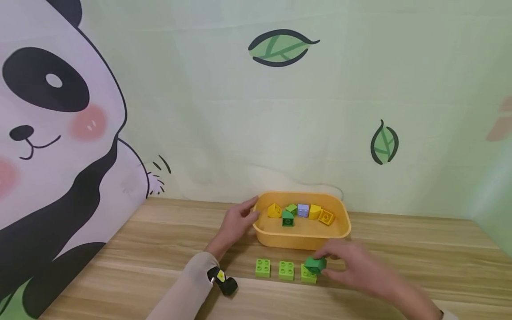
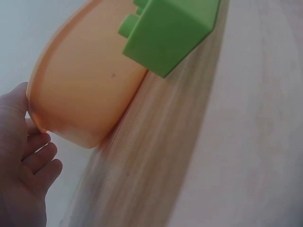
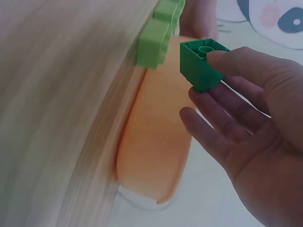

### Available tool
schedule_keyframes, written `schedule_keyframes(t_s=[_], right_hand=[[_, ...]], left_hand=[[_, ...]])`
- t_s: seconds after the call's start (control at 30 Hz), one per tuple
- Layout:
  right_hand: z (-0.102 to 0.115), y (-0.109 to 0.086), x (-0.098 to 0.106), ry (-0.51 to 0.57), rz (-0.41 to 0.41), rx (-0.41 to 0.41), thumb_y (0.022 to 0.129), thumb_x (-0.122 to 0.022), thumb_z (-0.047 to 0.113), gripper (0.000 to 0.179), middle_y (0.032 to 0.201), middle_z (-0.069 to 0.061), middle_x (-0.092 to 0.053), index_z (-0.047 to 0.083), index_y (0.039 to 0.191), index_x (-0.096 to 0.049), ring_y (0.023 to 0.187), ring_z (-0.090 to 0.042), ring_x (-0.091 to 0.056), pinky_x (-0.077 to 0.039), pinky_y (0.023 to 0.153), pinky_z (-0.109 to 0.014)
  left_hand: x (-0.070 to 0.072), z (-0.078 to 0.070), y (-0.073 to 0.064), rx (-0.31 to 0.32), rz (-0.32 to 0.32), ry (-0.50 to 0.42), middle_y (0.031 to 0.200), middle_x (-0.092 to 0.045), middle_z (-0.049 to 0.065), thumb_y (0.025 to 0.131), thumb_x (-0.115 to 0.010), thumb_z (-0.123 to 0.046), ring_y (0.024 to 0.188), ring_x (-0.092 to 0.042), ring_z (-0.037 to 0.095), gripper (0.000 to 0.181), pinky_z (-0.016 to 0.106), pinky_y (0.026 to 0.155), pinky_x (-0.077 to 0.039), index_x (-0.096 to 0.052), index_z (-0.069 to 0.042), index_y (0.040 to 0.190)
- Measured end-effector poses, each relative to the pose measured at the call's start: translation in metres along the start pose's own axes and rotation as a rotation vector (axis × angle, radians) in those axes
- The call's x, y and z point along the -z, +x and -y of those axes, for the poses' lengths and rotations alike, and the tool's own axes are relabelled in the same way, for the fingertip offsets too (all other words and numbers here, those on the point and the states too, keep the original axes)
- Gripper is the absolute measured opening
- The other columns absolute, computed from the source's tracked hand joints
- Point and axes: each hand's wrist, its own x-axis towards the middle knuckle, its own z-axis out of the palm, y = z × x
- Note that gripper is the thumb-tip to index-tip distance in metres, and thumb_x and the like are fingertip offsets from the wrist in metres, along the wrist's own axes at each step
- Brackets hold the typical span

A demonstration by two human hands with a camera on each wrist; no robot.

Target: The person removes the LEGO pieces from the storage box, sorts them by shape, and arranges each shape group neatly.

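Observation:
My right hand point(image 1: 358, 269) pinches a dark green sloped toy brick point(image 1: 315, 265) between thumb and fingers. In the head view this brick overlaps the top of the rightmost light green brick point(image 1: 309, 279). The right wrist view shows its hollow underside point(image 3: 201, 47), with the thumb against it. Two more light green four-stud bricks, a middle one point(image 1: 286, 270) and a left one point(image 1: 262, 268), stand beside it in a row. My left hand point(image 1: 236, 222) holds the left end of a yellow-orange tub point(image 1: 296, 241), thumb and index finger at its rim.
Inside the tub lie several bricks: yellow sloped ones point(image 1: 274, 210), a lilac one point(image 1: 303, 210), a light green one point(image 1: 291, 209) and a dark green one point(image 1: 287, 218). The wooden table point(image 1: 400, 249) meets a printed panda backdrop point(image 1: 224, 111) behind the tub.

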Motion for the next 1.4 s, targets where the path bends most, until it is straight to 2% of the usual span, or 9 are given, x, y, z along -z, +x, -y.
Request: schedule_keyframes(t_s=[0.13, 0.23, 0.3, 0.57, 0.73, 0.93, 1.2, 1.4], right_hand=[[0.013, 0.006, -0.006, 0.02, 0.032, 0.006, 0.093, -0.082, 0.011, 0.028, 0.119, 0.011, -0.073, 0.018, 0.12, -0.075, 0.108, -0.009, -0.066, -0.061, 0.094, -0.04], [0.021, 0.012, -0.012, 0.027, 0.049, 0.015, 0.094, -0.081, 0.011, 0.028, 0.12, 0.012, -0.072, 0.019, 0.12, -0.075, 0.109, -0.007, -0.065, -0.06, 0.096, -0.037], [0.024, 0.016, -0.017, 0.03, 0.049, 0.053, 0.094, -0.081, 0.011, 0.027, 0.12, 0.01, -0.072, 0.018, 0.12, -0.076, 0.109, -0.007, -0.065, -0.06, 0.096, -0.036], [0.037, 0.035, -0.038, 0.111, 0.098, 0.101, 0.097, -0.079, 0.011, 0.026, 0.122, 0.007, -0.072, 0.017, 0.121, -0.075, 0.107, -0.005, -0.063, -0.059, 0.096, -0.033], [0.044, 0.047, -0.054, 0.089, 0.107, 0.115, 0.096, -0.078, 0.009, 0.025, 0.124, 0.009, -0.071, 0.02, 0.118, -0.075, 0.111, -0.004, -0.063, -0.056, 0.101, -0.03], [0.051, 0.058, -0.068, 0.072, 0.126, 0.156, 0.096, -0.078, 0.004, 0.024, 0.119, 0.013, -0.07, 0.018, 0.115, -0.076, 0.11, -0.002, -0.063, -0.055, 0.101, -0.027], [0.056, 0.062, -0.071, 0.009, 0.205, 0.099, 0.094, -0.081, 0.006, 0.027, 0.118, 0.017, -0.065, 0.02, 0.116, -0.076, 0.108, 0.003, -0.06, -0.054, 0.101, -0.024], [0.06, 0.06, -0.071, -0.046, 0.224, 0.113, 0.092, -0.082, 0.007, 0.028, 0.123, 0.015, -0.063, 0.024, 0.113, -0.075, 0.115, -0.001, -0.059, -0.052, 0.105, -0.027]], left_hand=[[0.0, 0.0, 0.0, 0.006, 0.001, 0.002, 0.158, -0.053, 0.011, 0.104, -0.065, -0.016, 0.144, -0.05, 0.034, 0.053, 0.049, 0.116, -0.044, -0.054, -0.004, 0.154], [0.0, 0.001, 0.0, 0.007, 0.002, 0.003, 0.158, -0.053, 0.011, 0.103, -0.066, -0.016, 0.144, -0.051, 0.033, 0.053, 0.049, 0.116, -0.044, -0.054, -0.004, 0.154], [0.0, 0.001, 0.001, 0.001, 0.001, 0.007, 0.158, -0.053, 0.011, 0.104, -0.065, -0.015, 0.144, -0.051, 0.033, 0.053, 0.049, 0.115, -0.045, -0.054, -0.003, 0.154], [0.0, 0.0, 0.0, -0.023, -0.005, 0.01, 0.156, -0.054, 0.013, 0.104, -0.065, -0.014, 0.142, -0.052, 0.035, 0.052, 0.05, 0.115, -0.045, -0.055, -0.002, 0.153], [0.001, 0.0, 0.001, -0.04, -0.008, 0.006, 0.155, -0.054, 0.015, 0.103, -0.064, -0.013, 0.142, -0.052, 0.036, 0.051, 0.052, 0.115, -0.045, -0.055, -0.001, 0.152], [0.001, 0.0, 0.0, -0.04, -0.011, 0.002, 0.155, -0.055, 0.015, 0.103, -0.065, -0.013, 0.141, -0.053, 0.037, 0.051, 0.052, 0.115, -0.046, -0.056, -0.001, 0.152], [0.0, -0.002, -0.001, -0.019, -0.013, 0.007, 0.155, -0.055, 0.014, 0.103, -0.065, -0.015, 0.14, -0.054, 0.037, 0.051, 0.051, 0.114, -0.046, -0.056, -0.002, 0.152], [0.0, -0.002, 0.0, -0.008, -0.018, 0.019, 0.156, -0.055, 0.012, 0.104, -0.066, -0.015, 0.14, -0.055, 0.036, 0.051, 0.05, 0.114, -0.047, -0.056, -0.003, 0.152]])
